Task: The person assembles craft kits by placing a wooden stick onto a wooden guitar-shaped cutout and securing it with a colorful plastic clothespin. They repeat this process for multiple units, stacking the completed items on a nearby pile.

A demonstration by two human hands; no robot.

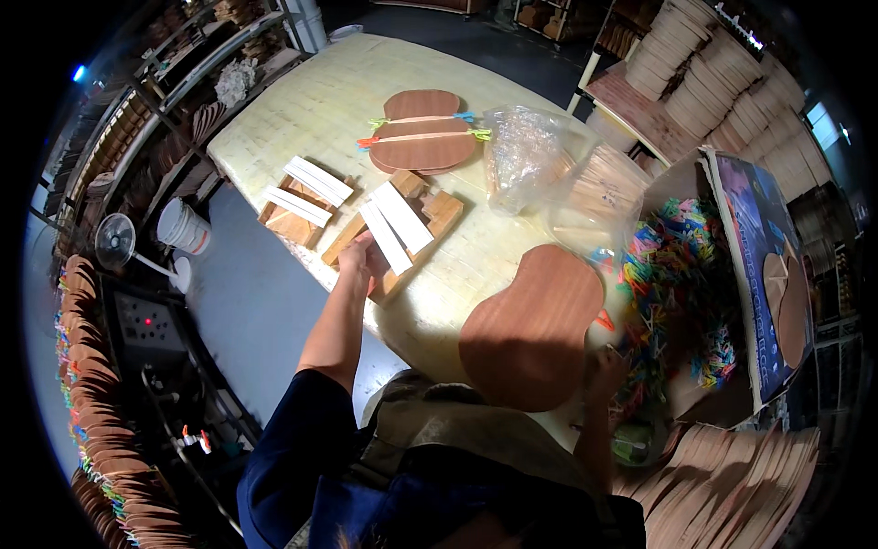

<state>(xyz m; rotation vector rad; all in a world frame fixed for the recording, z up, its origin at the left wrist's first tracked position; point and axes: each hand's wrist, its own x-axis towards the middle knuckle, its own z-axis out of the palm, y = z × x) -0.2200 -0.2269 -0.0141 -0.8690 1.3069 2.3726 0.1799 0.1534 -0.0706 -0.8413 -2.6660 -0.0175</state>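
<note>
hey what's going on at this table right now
A person stands at a pale worktable in a workshop full of stacked wooden parts. The left hand reaches out onto a wooden frame holding white strips. The right hand is at the edge of a guitar-shaped wooden panel lying flat in front of them, beside a box of colourful clips. Further back lies another guitar-shaped panel with strips clipped across it, and a clear plastic bag.
</note>
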